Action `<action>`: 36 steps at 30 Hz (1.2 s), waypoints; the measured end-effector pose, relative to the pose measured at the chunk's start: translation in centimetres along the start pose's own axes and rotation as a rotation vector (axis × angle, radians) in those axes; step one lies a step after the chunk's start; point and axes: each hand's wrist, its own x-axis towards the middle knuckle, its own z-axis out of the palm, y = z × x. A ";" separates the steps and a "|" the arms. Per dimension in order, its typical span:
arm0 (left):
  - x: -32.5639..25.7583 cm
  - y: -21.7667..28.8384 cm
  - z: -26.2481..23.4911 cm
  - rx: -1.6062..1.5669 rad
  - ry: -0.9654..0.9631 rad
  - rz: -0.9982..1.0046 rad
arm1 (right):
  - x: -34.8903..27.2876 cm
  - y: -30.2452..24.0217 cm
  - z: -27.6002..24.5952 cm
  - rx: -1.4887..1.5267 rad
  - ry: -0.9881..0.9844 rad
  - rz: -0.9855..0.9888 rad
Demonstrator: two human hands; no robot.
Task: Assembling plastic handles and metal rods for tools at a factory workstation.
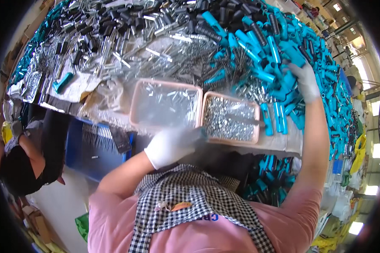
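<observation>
My left hand (171,145), in a white glove, is blurred in front of the two pink-rimmed trays. Its fingers look closed, with a small dark teal bit at their tips; the rest of that piece is hidden. My right hand (306,82), also gloved, reaches into the heap on the right, its fingers curled on a teal plastic handle (293,55). The left tray (133,103) holds scattered short metal pins, and the right tray (257,137) is full of small shiny metal parts. A dark narrow strip (242,120) crosses the right tray.
Teal handles (278,118), black sleeves (109,27) and metal rods (156,52) cover the table. A crumpled glove (112,92) lies left of the trays. Below the table edge is a blue bin (78,152). Another person's arm (31,152) shows at far left.
</observation>
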 end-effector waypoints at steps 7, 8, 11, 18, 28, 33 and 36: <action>-1.1 -0.9 2.1 0.243 0.006 0.082 | -19.9 -4.1 7.5 0.440 -0.355 0.216; -1.7 -0.7 2.3 0.242 -0.002 0.082 | -21.1 -5.3 8.5 0.136 -0.436 0.204; -2.9 0.7 2.2 0.329 -0.022 0.229 | -23.0 -5.0 9.8 0.121 -0.575 0.362; -5.5 3.9 2.1 0.608 -0.075 0.277 | -25.9 -2.9 12.2 -0.122 -0.559 -0.359; -4.9 1.2 2.9 -0.367 -1.085 -0.218 | -26.8 -4.3 13.8 -0.549 -0.495 -1.401; -5.4 3.9 2.3 0.642 -0.091 0.323 | -28.5 -3.5 13.9 0.140 -0.670 0.019; -4.2 2.9 1.8 0.809 0.241 0.539 | -29.2 -4.8 14.1 0.658 -0.627 0.684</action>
